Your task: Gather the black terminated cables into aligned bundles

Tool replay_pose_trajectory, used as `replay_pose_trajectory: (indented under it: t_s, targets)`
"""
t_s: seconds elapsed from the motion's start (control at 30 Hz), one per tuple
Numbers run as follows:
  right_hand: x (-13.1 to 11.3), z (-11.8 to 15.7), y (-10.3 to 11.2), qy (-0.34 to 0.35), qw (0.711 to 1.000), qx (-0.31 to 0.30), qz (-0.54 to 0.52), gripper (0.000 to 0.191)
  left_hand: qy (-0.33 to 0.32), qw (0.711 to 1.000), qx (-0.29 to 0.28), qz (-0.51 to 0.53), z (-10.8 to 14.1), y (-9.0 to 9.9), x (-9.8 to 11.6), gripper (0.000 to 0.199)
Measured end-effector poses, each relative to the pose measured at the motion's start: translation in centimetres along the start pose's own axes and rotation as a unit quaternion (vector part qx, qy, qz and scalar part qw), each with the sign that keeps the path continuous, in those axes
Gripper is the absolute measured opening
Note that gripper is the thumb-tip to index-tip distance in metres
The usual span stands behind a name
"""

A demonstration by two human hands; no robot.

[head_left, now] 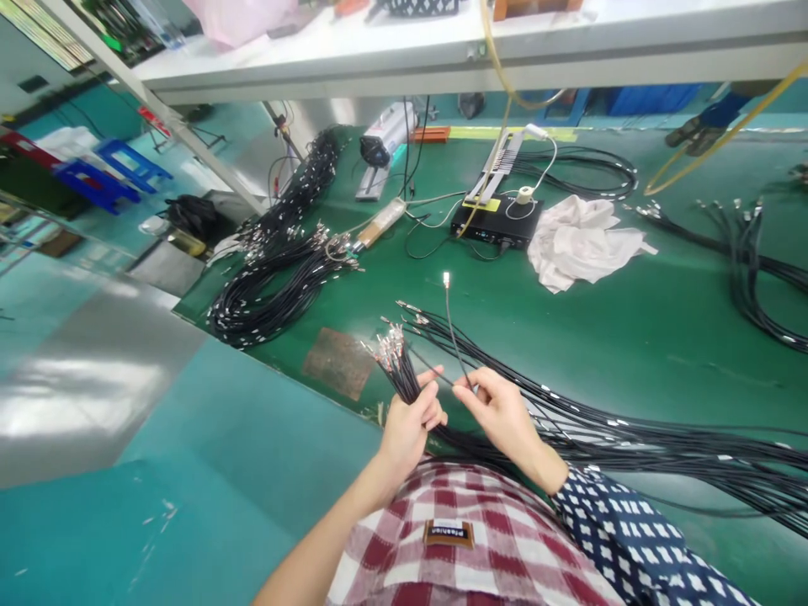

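Note:
My left hand (413, 412) is wrapped round a bundle of black cables (404, 379), whose metal-tipped ends stick up past the fingers. Between thumb and fingers, my right hand (496, 404) pinches a single black cable (453, 328) that stands upright with a small pale connector at its tip. Another thin cable runs between the two hands. Beyond and to the right, a long bunch of black cables (568, 402) with white labels lies across the green bench (631, 337). The far ends of the held bundle trail under my right wrist.
Coiled cables (265, 295) lie at the bench's left edge. At the back are a black box (496, 225), a white cloth (577, 240) and a cylindrical device (388, 135). More cables (745, 261) sit on the right. A white shelf (379, 59) overhangs; a yellow hose (496, 42) dangles from it.

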State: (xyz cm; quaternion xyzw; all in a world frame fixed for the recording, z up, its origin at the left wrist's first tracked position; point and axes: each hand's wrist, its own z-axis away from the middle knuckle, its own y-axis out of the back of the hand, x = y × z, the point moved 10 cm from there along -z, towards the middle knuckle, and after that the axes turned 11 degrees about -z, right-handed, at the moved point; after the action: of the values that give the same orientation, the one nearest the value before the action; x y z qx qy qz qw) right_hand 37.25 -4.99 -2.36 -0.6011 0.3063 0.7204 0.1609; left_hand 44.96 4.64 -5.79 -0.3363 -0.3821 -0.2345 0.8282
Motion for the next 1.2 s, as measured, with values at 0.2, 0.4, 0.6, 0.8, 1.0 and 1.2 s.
replay_pose_trajectory:
  t_s: [0.2, 0.4, 0.6, 0.8, 1.0, 1.2]
  targets:
    - [-0.9, 1.4, -0.9, 0.021, 0.999, -0.041, -0.003, 0.018, 0.0, 0.999, 0.037, -0.028, -0.2, 0.9, -0.2, 0.033]
    - [-0.3, 3.4, -0.6, 0.007, 0.987, -0.146, 0.064, 0.027, 0.024, 0.998, 0.062, -0.004, -0.3, 2.1, -0.2, 0.036]
    - [3.4, 3.7, -3.2, -0.129, 0.96, -0.236, -0.077, 0.035, 0.044, 0.997, 0.034, 0.056, -0.2, 1.4, -0.6, 0.04]
    - [3.8, 4.3, -5.4, -0.226, 0.892, -0.35, -0.176, 0.038, 0.023, 0.997, 0.042, 0.058, 0.0, 1.9, -0.7, 0.034]
    - [3.6, -3.1, -1.8, -0.187, 0.914, -0.36, 0.019, 0.043, 0.001, 0.996, 0.049, 0.079, 0.3, 2.1, -0.7, 0.03]
    - [9.4, -9.1, 3.5, -0.136, 0.928, -0.085, 0.337, 0.026, 0.032, 0.996, 0.039, 0.073, 1.2, 2.1, -1.9, 0.037]
